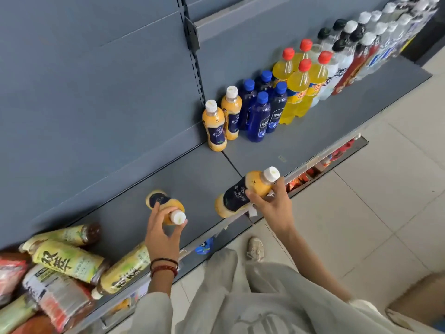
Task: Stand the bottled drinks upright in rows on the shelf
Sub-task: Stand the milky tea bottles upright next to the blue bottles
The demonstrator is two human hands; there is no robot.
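Note:
My left hand (161,233) grips an orange juice bottle (161,203) with a white cap and dark label, near its neck, tilted over the grey shelf (197,179). My right hand (273,203) holds a second, matching orange bottle (240,191) near its neck, lying slanted over the shelf's front edge. Two more of these orange bottles (220,121) stand upright at the shelf's back. To their right stand rows of blue bottles (261,109), yellow bottles with red caps (299,85) and clear or dark bottles (361,47).
A heap of lying tea bottles (69,259) and other packaged drinks fills the shelf's left end. A lower shelf with red packets (310,172) shows below the front edge. Tiled floor (373,189) and a cardboard box (419,300) lie to the right.

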